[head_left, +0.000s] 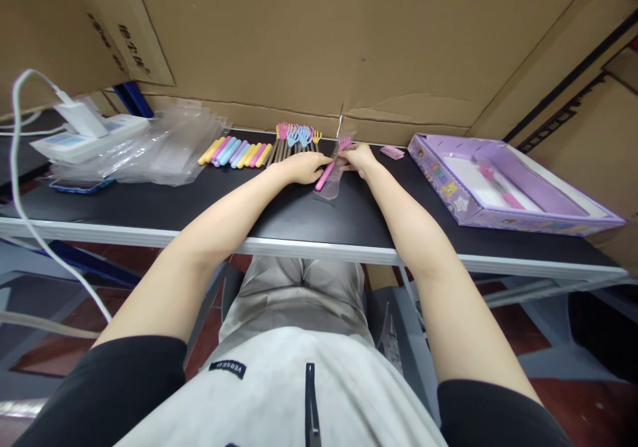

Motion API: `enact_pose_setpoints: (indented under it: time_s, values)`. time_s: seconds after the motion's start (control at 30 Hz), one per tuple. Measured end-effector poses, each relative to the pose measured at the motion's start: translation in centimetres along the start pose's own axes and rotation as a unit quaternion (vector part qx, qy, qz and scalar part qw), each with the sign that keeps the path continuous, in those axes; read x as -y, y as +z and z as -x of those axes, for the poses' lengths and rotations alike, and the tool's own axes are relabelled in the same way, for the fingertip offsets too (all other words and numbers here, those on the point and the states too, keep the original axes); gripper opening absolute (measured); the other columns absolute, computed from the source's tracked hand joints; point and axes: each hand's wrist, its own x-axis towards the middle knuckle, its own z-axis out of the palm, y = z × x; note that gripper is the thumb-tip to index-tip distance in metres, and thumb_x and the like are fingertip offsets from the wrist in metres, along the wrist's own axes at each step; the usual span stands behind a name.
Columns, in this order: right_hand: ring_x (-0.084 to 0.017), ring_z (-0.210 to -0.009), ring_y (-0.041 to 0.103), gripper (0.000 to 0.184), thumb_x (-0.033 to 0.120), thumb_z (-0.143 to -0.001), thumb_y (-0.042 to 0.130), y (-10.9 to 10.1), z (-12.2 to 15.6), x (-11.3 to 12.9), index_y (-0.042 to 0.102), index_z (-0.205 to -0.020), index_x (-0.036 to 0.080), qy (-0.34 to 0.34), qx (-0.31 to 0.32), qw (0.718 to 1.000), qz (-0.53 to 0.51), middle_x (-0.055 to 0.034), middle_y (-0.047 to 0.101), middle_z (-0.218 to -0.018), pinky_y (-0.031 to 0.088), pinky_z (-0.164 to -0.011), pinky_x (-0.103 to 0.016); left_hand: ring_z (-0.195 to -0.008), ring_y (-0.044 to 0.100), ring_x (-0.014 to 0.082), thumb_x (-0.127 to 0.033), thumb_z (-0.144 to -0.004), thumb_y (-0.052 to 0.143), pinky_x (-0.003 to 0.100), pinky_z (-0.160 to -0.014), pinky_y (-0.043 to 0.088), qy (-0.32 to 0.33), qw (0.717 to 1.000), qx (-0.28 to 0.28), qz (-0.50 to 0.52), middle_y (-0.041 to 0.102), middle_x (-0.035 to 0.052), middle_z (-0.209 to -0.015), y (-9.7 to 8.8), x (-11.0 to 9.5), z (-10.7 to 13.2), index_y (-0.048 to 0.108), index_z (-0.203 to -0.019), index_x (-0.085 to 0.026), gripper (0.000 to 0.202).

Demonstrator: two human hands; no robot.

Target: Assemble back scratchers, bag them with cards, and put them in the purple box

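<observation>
A pink back scratcher (325, 176) lies slanted over the black tabletop, inside or on a clear plastic bag (331, 188); which of the two I cannot tell. My left hand (306, 167) is closed at the scratcher's handle from the left, its fingertips partly hidden. Near the pink claw end, the fingers of my right hand (359, 159) pinch the bag and scratcher from the right. Just left of my hands lies a row of back scratchers (234, 152) with yellow, pink, blue and purple handles, their claw heads pointing away to the right.
Clear plastic bags (169, 148) are piled at the left, by a white power strip (90, 135) with a plugged charger and a phone (80, 185). A small pink bundle (392, 152) lies right of my hands. A purple box (528, 220) holds a pink item. Cardboard (299, 42) walls the back.
</observation>
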Motion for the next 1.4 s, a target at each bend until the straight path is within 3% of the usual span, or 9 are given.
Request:
enact_pose_setpoints:
  time_s: [0.13, 0.23, 0.33, 0.5, 0.77, 1.0, 1.13, 1.3, 1.4]
  values:
    - [-0.024, -0.101, 0.078, 0.030, 0.008, -0.098, 0.065, -0.4, -0.8, -0.7, 0.070, -0.127, 0.011, -0.094, -0.028, 0.978, 0.186, -0.0125, 0.080, -0.107, 0.064, -0.101, -0.040, -0.128, 0.073, 0.0278, -0.015, -0.100, 0.051, 0.038, -0.113, 0.056, 0.016, 1.000, -0.024, -0.012, 0.076, 0.0174, -0.138, 0.6, 0.6, -0.3, 0.070, -0.147, -0.012, 0.051]
    - [-0.034, -0.143, 0.064, 0.051, 0.018, -0.107, 0.058, -0.9, -0.7, -0.8, 0.056, -0.156, 0.008, -0.128, -0.019, 0.902, 0.412, -0.0237, 0.070, -0.146, 0.047, -0.124, -0.053, -0.127, 0.074, 0.0266, -0.016, -0.101, 0.051, 0.038, -0.114, 0.056, 0.019, 0.999, -0.026, -0.014, 0.076, 0.0166, -0.138, 0.7, 0.8, -0.3, 0.072, -0.146, -0.012, 0.050]
    - [-0.039, -0.153, 0.054, 0.051, 0.023, -0.113, 0.040, -1.3, -0.5, -0.9, 0.055, -0.159, 0.007, -0.102, 0.043, 0.845, 0.523, -0.0261, 0.056, -0.164, 0.042, -0.127, -0.059, -0.127, 0.074, 0.0269, -0.019, -0.104, 0.049, 0.037, -0.115, 0.056, 0.016, 1.000, -0.015, -0.011, 0.076, 0.0174, -0.137, 0.5, 0.7, -0.1, 0.073, -0.145, -0.011, 0.048]
    - [-0.037, -0.154, 0.053, 0.055, 0.018, -0.111, 0.037, -1.6, -0.9, -1.2, 0.052, -0.163, 0.010, -0.106, 0.081, 0.819, 0.558, -0.0228, 0.050, -0.170, 0.041, -0.129, -0.051, -0.124, 0.074, 0.0252, -0.020, -0.103, 0.051, 0.035, -0.111, 0.056, 0.023, 1.000, -0.015, -0.008, 0.078, 0.0148, -0.135, 0.4, 0.7, -0.1, 0.074, -0.144, -0.014, 0.047]
    - [-0.039, -0.153, 0.055, 0.053, 0.020, -0.112, 0.039, -1.4, -0.4, -0.8, 0.055, -0.161, 0.009, -0.107, 0.082, 0.819, 0.557, -0.0243, 0.052, -0.168, 0.043, -0.127, -0.053, -0.121, 0.073, 0.0319, -0.032, -0.109, 0.046, 0.044, -0.107, 0.053, -0.006, 0.999, -0.033, -0.025, 0.078, 0.0213, -0.122, 0.0, -0.5, -0.1, 0.082, -0.120, -0.006, 0.045]
    - [-0.040, -0.151, 0.057, 0.052, 0.020, -0.112, 0.039, -1.1, -0.1, -0.6, 0.058, -0.158, 0.006, -0.114, 0.091, 0.814, 0.563, -0.0271, 0.055, -0.163, 0.046, -0.125, -0.053, -0.128, 0.062, 0.0442, -0.048, -0.098, 0.069, 0.062, -0.109, 0.047, -0.093, 0.993, -0.067, -0.005, 0.074, 0.0205, -0.119, -0.3, -3.1, -0.4, 0.081, -0.086, -0.013, 0.039]
    - [-0.038, -0.150, 0.058, 0.049, 0.019, -0.110, 0.043, -1.2, 0.0, -0.5, 0.062, -0.154, 0.010, -0.108, 0.084, 0.813, 0.566, -0.0258, 0.057, -0.162, 0.047, -0.124, -0.051, -0.127, 0.060, 0.0459, -0.040, -0.094, 0.070, 0.064, -0.106, 0.050, -0.167, 0.984, -0.053, 0.019, 0.073, 0.0194, -0.118, 0.6, -4.1, -1.2, 0.078, -0.082, -0.014, 0.029]
    - [-0.039, -0.147, 0.061, 0.041, 0.023, -0.110, 0.047, -1.5, -0.6, -0.6, 0.070, -0.142, 0.012, -0.092, 0.070, 0.840, 0.530, -0.0241, 0.062, -0.158, 0.045, -0.125, -0.057, -0.130, 0.059, 0.0451, -0.029, -0.091, 0.067, 0.061, -0.110, 0.048, -0.213, 0.975, -0.043, 0.037, 0.073, 0.0197, -0.121, 0.3, -4.5, -1.4, 0.075, -0.081, -0.013, 0.020]
    - [-0.040, -0.150, 0.058, 0.037, 0.026, -0.110, 0.049, -1.9, -1.8, -1.3, 0.072, -0.137, 0.015, -0.102, 0.036, 0.882, 0.459, -0.0215, 0.064, -0.157, 0.038, -0.127, -0.068, -0.132, 0.057, 0.0446, -0.029, -0.089, 0.065, 0.058, -0.111, 0.045, -0.226, 0.972, -0.040, 0.059, 0.074, 0.0192, -0.115, -1.1, -4.5, -1.1, 0.072, -0.072, -0.013, 0.025]
